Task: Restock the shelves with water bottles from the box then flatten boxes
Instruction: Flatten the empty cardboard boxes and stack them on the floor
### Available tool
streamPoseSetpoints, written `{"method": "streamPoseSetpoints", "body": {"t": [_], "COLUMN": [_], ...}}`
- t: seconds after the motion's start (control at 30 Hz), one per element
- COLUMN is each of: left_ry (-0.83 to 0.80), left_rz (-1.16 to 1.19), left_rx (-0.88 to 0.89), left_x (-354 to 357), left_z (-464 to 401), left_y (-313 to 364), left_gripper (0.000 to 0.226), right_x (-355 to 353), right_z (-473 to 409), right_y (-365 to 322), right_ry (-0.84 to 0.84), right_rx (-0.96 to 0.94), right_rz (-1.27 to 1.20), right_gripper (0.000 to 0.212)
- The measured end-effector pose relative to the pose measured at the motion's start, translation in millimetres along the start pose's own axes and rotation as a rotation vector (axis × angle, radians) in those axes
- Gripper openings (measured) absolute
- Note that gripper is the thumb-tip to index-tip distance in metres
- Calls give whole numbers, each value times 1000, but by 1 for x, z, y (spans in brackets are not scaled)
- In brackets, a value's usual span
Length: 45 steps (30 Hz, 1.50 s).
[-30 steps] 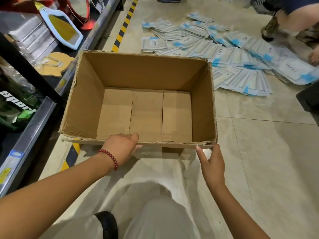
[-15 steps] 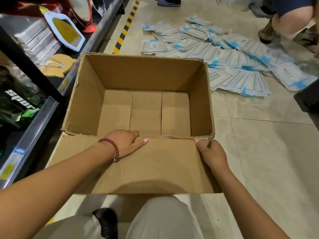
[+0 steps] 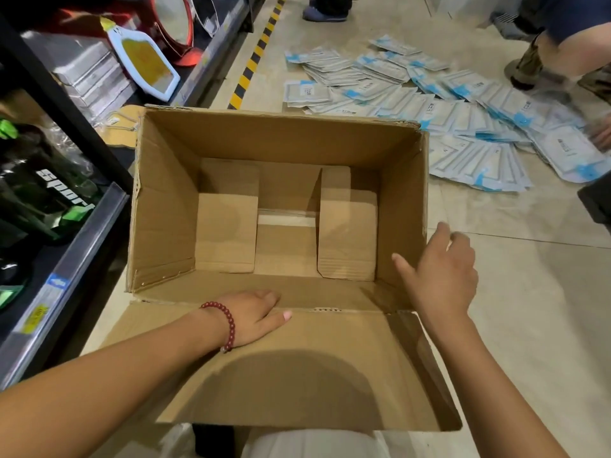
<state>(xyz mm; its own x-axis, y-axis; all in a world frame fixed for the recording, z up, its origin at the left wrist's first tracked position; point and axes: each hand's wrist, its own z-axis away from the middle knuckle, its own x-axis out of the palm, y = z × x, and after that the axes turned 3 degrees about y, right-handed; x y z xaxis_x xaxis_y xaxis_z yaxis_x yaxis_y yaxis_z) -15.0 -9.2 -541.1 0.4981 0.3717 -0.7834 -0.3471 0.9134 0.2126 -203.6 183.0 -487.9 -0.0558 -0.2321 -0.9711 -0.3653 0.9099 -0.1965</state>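
Left hand [image 3: 253,317] with red bead bracelet [image 3: 222,323] pressing flat, fingers straight, on the folded-down near flap of the empty brown cardboard box [image 3: 165,206] on the tiled floor [image 3: 529,325] — right hand [image 3: 439,279] spread, holding nothing, at the right wall. No water bottles inside. Risk, probably: tearing at the near corner if pushed unevenly — or sliding toward the white-blue packets [image 3: 463,120].

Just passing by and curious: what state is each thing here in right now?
cardboard box: upright, open, nothing inside
near flap: folded out towards the person
bottom flaps: parting, with a gap in the middle
left hand: resting flat on the near flap
right hand: open, at the box's right wall
packets: spread over the floor
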Motion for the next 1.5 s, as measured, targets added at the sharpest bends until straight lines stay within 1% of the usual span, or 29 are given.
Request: {"method": "streamPoseSetpoints", "body": {"t": [0.03, 0.07, 0.1, 0.17, 0.23, 0.27, 0.3, 0.37, 0.4, 0.43, 0.47, 0.53, 0.6, 0.67, 0.73, 0.77, 0.83, 0.9, 0.97, 1.03, 1.07, 1.1, 1.17, 1.2, 1.27, 1.33, 1.4, 1.43, 1.5], "left_ry": [-28, -58, -84, -101, -52, 28, 165, 531, 702, 856, 964, 1072, 1049, 980, 959, 980, 1086, 1236, 1339, 1385, 1386, 1341, 1161, 1078, 973, 958, 951, 943, 929], "left_rz": [0, -3, -6, -24, -124, -198, -262, -377, -383, -367, -358, -369, -363, -332, -301, -292, -269, -221, -179, -146, -132, -116, -104, -106, -140, -182, -210, -215, -213], "left_rx": [12, 22, 24, 6, 49, 105, 171, 329, 374, 379, 334, 139, -88, -274, -374, -373, -265, -105, 16, 46, 27, -20, -141, -198, -258, -255, -254, -259, -265], "left_x": [5, 10, 14, 18, 12, 4, -6, -32, -45, -60, -75, -103, -123, -136, -147, -150, -152, -153, -153, -153, -152, -150, -146, -143, -135, -128, -124, -123, -122], "left_z": [2, 4, 4, 3, 6, 9, 11, 13, 12, 11, 10, 10, 12, 14, 14, 13, 10, 7, 2, -4, -10, -16, -25, -29, -34, -36, -38, -38, -38], "left_y": [2, 3, 4, 3, 3, 5, 6, 5, 2, -3, -7, -15, -24, -33, -40, -42, -44, -44, -43, -43, -44, -46, -50, -52, -58, -60, -60, -59, -57], "left_gripper": [71, 70, 69, 70, 68, 65, 61, 48, 42, 39, 42, 61, 80, 90, 86, 77, 51, 36, 32, 37, 42, 50, 66, 71, 71, 68, 71, 74, 77], "right_x": [3, 7, 11, 23, 33, 37, 39, 41, 40, 40, 40, 41, 43, 44, 44, 45, 45, 47, 49, 49, 49, 51, 58, 64, 71, 73, 70, 66, 52], "right_z": [-8, -15, -21, -24, -22, -20, -18, -17, -17, -15, -13, -7, -1, 4, 5, 3, -1, -5, -8, -14, -19, -24, -35, -39, -41, -39, -37, -36, -35], "right_y": [-2, -5, -7, -9, -9, -9, -10, -10, -10, -10, -9, -7, -4, -2, 0, 0, -3, -6, -12, -23, -29, -32, -33, -30, -21, -12, -6, -5, -6], "right_ry": [-11, -30, -49, -46, 34, 74, 103, 125, 126, 123, 120, 129, 157, 182, 215, 236, 280, 324, 362, 379, 367, 334, 226, 165, 63, 0, -10, 19, 129], "right_rx": [26, 55, 91, 167, 244, 271, 285, 297, 304, 308, 310, 314, 316, 333, 360, 376, 405, 437, 446, 442, 444, 452, 475, 479, 468, 447, 409, 393, 357], "right_rz": [-60, -150, -257, -448, -527, -546, -559, -574, -577, -578, -580, -606, -638, -688, -750, -779, -819, -848, -881, -912, -926, -932, -915, -901, -878, -861, -861, -877, -939], "right_gripper": [83, 88, 85, 62, 36, 28, 22, 19, 20, 21, 22, 24, 25, 26, 25, 24, 25, 25, 26, 29, 32, 35, 37, 36, 35, 38, 41, 43, 45]}}
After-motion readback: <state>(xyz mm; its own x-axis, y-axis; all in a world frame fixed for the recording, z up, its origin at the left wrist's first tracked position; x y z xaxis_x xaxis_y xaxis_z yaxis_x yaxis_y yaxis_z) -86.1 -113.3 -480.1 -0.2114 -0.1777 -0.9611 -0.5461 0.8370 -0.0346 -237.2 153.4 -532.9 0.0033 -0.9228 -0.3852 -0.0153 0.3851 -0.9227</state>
